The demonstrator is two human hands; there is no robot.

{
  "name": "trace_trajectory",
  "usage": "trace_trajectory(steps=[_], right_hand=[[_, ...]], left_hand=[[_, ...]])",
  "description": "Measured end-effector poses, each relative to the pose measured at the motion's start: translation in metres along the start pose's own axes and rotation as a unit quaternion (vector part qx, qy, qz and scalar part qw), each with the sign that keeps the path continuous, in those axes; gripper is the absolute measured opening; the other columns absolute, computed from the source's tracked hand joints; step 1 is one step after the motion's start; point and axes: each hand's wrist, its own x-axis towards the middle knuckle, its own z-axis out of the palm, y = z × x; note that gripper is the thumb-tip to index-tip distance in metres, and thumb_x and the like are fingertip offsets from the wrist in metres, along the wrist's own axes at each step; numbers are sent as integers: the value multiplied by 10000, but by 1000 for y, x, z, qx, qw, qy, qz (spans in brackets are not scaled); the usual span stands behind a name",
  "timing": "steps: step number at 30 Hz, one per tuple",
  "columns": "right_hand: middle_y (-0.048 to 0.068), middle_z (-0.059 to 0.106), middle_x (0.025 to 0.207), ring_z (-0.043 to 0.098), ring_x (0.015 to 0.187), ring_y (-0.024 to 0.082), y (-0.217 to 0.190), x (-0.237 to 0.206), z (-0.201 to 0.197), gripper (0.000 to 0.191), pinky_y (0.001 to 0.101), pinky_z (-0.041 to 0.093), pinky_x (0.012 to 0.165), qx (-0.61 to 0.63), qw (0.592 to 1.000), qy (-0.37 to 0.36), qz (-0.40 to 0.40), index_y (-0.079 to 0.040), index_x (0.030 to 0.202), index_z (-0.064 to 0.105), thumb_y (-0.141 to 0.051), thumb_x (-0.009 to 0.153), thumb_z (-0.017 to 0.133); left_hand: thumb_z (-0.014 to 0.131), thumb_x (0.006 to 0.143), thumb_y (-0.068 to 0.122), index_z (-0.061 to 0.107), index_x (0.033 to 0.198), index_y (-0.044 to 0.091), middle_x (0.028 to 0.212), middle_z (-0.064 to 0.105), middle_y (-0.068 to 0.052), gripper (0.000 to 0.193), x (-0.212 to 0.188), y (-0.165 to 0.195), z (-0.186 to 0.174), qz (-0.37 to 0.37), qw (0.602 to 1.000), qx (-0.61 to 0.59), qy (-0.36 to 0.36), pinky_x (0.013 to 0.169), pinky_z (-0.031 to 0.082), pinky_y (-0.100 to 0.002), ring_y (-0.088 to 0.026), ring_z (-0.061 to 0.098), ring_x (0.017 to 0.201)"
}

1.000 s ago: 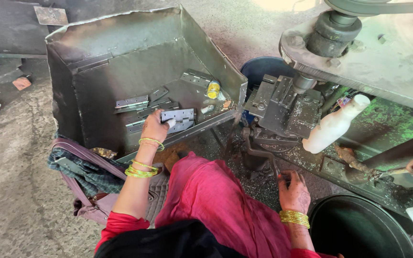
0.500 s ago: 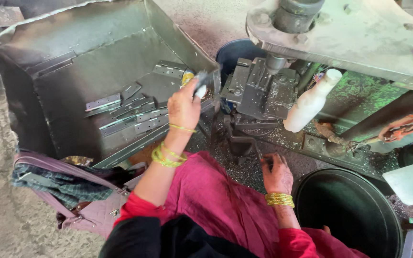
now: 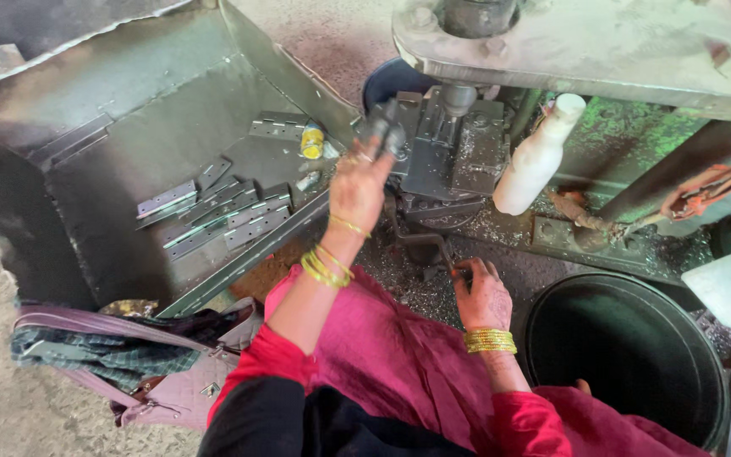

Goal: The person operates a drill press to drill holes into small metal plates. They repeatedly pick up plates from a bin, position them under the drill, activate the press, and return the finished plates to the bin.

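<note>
1. Left hand [image 3: 359, 188] is up at the press [image 3: 450, 148], fingers pinched on a small grey metal piece [image 3: 382, 134] — it looks like a hinge, though it is blurred. The piece sits at the edge of the die, just under the ram [image 3: 458, 97].

2. Right hand [image 3: 484, 294] is low, fingers curled round the dark lever [image 3: 420, 245] at the foot of the press — a closed hold on it.

3. Risk, as I judge it: fingertips are right beside the ram. If that lever works the ram and is pulled before the left hand clears, the fingers get caught.

4. Second risk — a piece set crooked on the die could be struck off-line or kicked out; metal filings litter the base around it.

5. The bangles [image 3: 325, 266] and loose red sleeve hang near the machine and could snag.

6. More flat hinges [image 3: 226, 216] lie in the open steel bin [image 3: 86, 169] to the left.

7. Containers: a white plastic bottle [image 3: 539, 156] leans against the press frame, no label showing; a small yellow tube [image 3: 311, 141] lies in the bin; a black tub [image 3: 628, 355] stands at right.
</note>
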Motion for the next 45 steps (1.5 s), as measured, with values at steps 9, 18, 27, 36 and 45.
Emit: trace_trajectory(steps=[9, 18, 27, 36, 45], right_hand=[[114, 703, 1049, 690, 935, 377, -6, -3, -5, 169, 499, 529, 766, -8, 1000, -11, 6, -143, 1051, 680, -242, 914, 691], [111, 709, 1043, 689, 957, 378, -9, -3, -8, 176, 494, 533, 775, -1, 1000, -21, -4, -149, 1064, 664, -233, 911, 689], [231, 734, 961, 690, 934, 448, 41, -1, 35, 406, 563, 522, 805, -65, 987, -134, 65, -134, 1255, 579, -371, 934, 657], [277, 706, 1031, 672, 994, 483, 116, -18, 109, 618, 571, 529, 841, -46, 989, -124, 70, -75, 1350, 550, -456, 887, 699], [213, 740, 1020, 734, 925, 414, 98, -24, 101, 534, 544, 581, 803, -123, 965, -182, 140, -139, 1329, 556, -474, 923, 641]], left_hand=[[486, 746, 12, 609, 1304, 42, 1461, 564, -195, 572, -27, 59, 42, 78, 985, -36, -151, 1146, 414, -409, -340, 576, 1328], [693, 731, 273, 529, 1438, 24, 1612, 367, -209, 767, 3, 69, 69, 30, 964, 10, -265, 1212, 162, -595, -342, 319, 1486], [501, 997, 385, 693, 1254, 117, 1615, 385, -84, 417, 12, 56, 41, -73, 934, 22, -349, 1249, -23, -577, -342, 257, 1541], [456, 1023, 397, 710, 1264, 129, 1548, 493, -63, 441, 18, 49, 43, -62, 929, 41, -362, 1264, -33, -583, -345, 307, 1523], [477, 1021, 216, 777, 1165, 83, 1508, 575, -113, 359, 28, 55, 73, -52, 966, 94, -237, 1298, 31, -550, -320, 398, 1491]])
